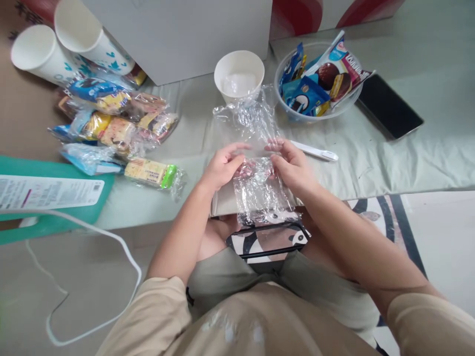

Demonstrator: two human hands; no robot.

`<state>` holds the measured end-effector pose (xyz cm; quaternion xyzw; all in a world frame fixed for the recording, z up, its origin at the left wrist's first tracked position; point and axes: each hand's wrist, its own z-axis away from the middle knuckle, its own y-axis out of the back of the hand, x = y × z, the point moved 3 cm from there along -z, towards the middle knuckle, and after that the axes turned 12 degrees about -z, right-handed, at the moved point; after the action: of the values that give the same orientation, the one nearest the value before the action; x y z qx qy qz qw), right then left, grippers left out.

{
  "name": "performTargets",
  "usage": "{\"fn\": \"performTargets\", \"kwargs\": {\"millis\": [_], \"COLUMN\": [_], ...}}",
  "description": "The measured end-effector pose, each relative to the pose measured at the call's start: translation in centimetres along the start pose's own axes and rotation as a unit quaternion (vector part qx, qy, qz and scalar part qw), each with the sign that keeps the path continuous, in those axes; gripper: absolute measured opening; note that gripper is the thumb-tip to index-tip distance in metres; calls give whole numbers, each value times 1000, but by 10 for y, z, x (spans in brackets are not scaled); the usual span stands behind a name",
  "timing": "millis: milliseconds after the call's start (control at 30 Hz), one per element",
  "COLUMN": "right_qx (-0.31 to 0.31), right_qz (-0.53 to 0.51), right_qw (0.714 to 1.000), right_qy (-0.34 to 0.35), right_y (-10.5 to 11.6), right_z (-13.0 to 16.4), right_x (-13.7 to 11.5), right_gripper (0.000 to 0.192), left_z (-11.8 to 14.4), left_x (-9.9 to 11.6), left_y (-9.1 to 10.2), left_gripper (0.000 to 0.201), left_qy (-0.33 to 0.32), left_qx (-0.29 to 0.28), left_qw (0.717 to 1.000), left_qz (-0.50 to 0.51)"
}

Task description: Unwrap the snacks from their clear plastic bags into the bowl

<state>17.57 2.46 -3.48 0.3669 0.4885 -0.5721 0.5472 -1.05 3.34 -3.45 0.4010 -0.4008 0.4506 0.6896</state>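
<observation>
A clear, crinkled plastic bag (pixel 264 190) is stretched between my two hands at the table's front edge. My left hand (pixel 225 165) pinches its left side between thumb and fingers, and my right hand (pixel 289 163) grips the right side. Something reddish shows through the plastic between the thumbs, too blurred to name. The lower part of the bag hangs over the edge above my lap; its upper part lies toward a white paper bowl (pixel 239 74). Just right of my right hand lies a white plastic-handled tool (pixel 319 151), its other end hidden.
Wrapped snacks (pixel 118 123) are piled at left, with a biscuit pack (pixel 150 173) in front and paper cups (pixel 94 39) behind. A clear bowl (pixel 319 117) of snacks and a phone (pixel 391 106) stand right. A white cable (pixel 126 247) loops at lower left.
</observation>
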Motion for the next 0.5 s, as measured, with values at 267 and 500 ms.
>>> {"fn": "performTargets", "kwargs": {"millis": [267,500], "right_qx": [34,17], "right_qz": [-48,-124], "right_qw": [998,991], "right_qy": [13,56], "right_y": [1,1], "right_z": [-10,-14], "right_x": [-2,3], "right_gripper": [10,18], "left_z": [2,3], "left_x": [-2,-2], "left_y": [19,26], "left_gripper": [29,7], "left_qy": [-26,-105], "left_qx": [-4,16], "left_qw": [998,991], "left_qz": [63,83]}}
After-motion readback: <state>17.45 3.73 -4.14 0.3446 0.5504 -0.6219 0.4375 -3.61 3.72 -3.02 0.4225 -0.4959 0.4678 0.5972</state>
